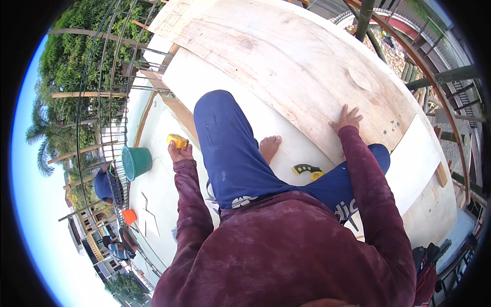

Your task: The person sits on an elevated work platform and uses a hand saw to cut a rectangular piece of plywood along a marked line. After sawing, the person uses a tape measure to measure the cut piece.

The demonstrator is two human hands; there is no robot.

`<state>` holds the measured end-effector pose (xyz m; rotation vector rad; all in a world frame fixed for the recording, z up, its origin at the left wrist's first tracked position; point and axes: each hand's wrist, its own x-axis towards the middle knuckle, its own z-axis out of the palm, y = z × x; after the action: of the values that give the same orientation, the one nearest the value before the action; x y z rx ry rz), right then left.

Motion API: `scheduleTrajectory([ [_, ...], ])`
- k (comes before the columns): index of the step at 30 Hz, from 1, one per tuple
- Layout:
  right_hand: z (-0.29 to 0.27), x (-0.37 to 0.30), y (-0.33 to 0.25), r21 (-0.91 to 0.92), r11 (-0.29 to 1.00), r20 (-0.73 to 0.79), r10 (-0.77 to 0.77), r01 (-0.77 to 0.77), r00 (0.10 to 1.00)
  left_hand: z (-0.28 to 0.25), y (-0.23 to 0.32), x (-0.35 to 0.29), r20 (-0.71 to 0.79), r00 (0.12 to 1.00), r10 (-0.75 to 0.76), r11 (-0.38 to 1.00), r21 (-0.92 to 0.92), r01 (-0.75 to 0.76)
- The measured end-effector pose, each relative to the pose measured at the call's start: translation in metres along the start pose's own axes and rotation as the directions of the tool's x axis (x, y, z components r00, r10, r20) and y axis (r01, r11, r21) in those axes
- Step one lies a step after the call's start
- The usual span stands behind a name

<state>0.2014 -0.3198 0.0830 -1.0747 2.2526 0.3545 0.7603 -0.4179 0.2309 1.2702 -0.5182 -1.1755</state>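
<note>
My left hand (181,152) is raised beside my left knee, its fingers closed round a yellow tape measure (177,140). No blade shows pulled out of it. On the right, my right hand (348,119) lies flat with spread fingers on a large plywood sheet (286,66), near its closer edge. Between my bare foot and right leg rests a black and yellow tool handle (307,169), like that of a handsaw; the remainder of it is hidden.
A green bucket (136,162) stands at left, with an orange container (129,216) beyond it. Bent metal rods (147,211) lie on the pale surface. Upright rebar (102,77) lines the left edge. Two people (104,185) are beyond it. Poles (364,20) rise past the plywood's far right.
</note>
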Motion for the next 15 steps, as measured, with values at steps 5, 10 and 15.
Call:
scheduleTrajectory([
  [5, 0.008, -0.008, -0.011, 0.016, 0.993, 0.092, -0.116, 0.115, 0.989, 0.047, 0.09, -0.04, 0.414, 0.894, 0.171, 0.985, -0.076, -0.153],
  [10, 0.007, -0.001, 0.032, 0.888, 0.414, 0.005, -0.445, 0.2, 0.896, 0.18, 0.04, -0.095, 0.79, 0.612, 0.032, 0.97, 0.123, -0.21],
  [15, -0.051, -0.177, 0.0, 0.955, -0.286, -0.26, -0.671, 0.081, 0.695, 0.231, -0.05, -0.181, 0.835, 0.431, -0.341, 0.89, 0.435, -0.138],
])
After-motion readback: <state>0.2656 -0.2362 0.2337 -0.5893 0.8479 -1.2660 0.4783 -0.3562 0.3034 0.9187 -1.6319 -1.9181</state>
